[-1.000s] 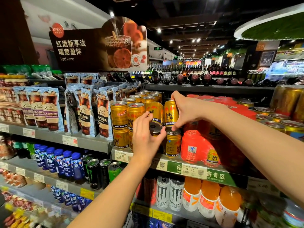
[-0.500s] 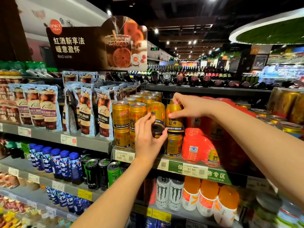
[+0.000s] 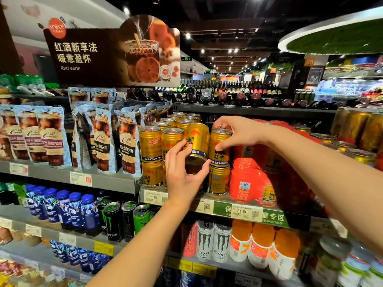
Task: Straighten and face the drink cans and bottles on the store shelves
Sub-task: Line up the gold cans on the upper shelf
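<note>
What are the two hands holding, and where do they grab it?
The left hand holds a tilted gold can by its bottom end. The right hand pinches an upright gold can at its top rim and side.

Grey shelf, price tags on front lip. On it: coffee pouches left, gold cans stacked two high centre, red packs right.

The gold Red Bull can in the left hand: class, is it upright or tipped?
Tipped. The gold Red Bull can leans with its base swung toward the camera, held by the left hand, unlike the upright neighbouring cans.
</note>
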